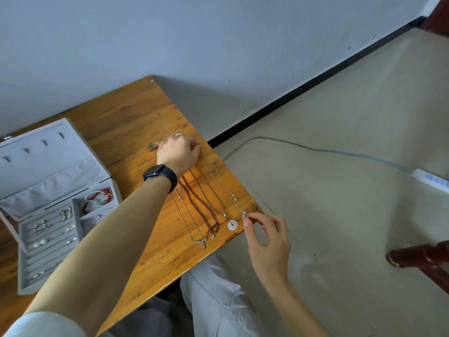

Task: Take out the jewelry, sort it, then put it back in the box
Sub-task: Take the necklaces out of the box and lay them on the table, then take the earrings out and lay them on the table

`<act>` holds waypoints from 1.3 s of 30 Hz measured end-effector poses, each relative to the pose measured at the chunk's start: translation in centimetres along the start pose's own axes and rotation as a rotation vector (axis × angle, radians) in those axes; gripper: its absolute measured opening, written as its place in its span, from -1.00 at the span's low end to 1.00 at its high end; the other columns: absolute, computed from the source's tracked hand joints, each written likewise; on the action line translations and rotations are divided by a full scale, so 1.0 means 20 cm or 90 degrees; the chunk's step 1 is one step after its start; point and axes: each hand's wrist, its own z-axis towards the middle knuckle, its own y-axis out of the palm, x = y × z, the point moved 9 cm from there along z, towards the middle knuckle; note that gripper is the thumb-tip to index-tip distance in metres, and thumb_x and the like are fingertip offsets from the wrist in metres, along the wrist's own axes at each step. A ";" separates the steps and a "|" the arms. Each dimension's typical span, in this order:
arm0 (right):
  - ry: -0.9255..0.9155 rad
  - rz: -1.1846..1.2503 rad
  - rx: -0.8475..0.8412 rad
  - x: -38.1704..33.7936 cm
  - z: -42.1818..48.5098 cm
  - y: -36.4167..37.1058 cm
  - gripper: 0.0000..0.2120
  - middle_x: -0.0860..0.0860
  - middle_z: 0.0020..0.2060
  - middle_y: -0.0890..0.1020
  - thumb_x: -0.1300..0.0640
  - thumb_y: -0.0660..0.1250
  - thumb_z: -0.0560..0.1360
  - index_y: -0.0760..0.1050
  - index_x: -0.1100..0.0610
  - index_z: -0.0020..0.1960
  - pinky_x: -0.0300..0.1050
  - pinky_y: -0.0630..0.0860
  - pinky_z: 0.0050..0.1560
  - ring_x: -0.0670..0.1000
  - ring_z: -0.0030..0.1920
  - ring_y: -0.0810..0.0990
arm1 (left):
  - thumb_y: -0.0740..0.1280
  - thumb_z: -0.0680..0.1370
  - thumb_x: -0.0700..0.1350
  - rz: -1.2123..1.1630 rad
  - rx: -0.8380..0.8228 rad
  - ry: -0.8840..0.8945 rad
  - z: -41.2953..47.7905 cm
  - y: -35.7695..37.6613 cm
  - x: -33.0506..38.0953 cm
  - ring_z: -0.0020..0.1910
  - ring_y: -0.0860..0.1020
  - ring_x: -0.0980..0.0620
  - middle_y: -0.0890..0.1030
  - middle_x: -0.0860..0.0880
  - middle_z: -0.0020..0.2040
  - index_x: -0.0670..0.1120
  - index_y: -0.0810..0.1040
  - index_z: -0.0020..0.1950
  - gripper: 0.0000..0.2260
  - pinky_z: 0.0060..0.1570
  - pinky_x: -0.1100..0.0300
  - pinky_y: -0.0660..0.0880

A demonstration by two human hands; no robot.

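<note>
At the bench's [136, 113] right edge, head view: a thin chain [217, 177] is held stretched btwn both hands. Its far end is apparently pinched under the curled left hand [178, 152], and its small pendant [245, 216] is pinched by the right hand [267, 235]. Other necklaces [199, 207] are laid parallel beside it; the jewelry box [56, 203] stands open at left. Chain is best laid straight, w/ a gap kept from the white disc [232, 225]. Pendant sits right at the edge, so it should be set inward.

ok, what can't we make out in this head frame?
Head view:
- Necklaces: far ends under the left hand; its grip unreadable.
- Jewelry box: left side cut by frame edge, front corner behind left forearm.
- Tray pieces: too small to identify.
- Pendant in right hand: detail too small.
</note>
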 end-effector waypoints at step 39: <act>-0.543 -0.239 -0.483 -1.18 -0.40 0.86 -0.68 -0.10 0.30 0.57 0.04 0.29 0.60 0.54 0.00 0.34 -0.16 0.24 0.42 -0.08 0.41 0.36 | 0.26 0.62 0.05 -0.002 0.187 -0.228 -1.57 -0.62 -0.98 0.41 0.38 -0.01 0.46 0.04 0.42 0.14 0.43 0.45 -0.62 0.35 0.00 0.38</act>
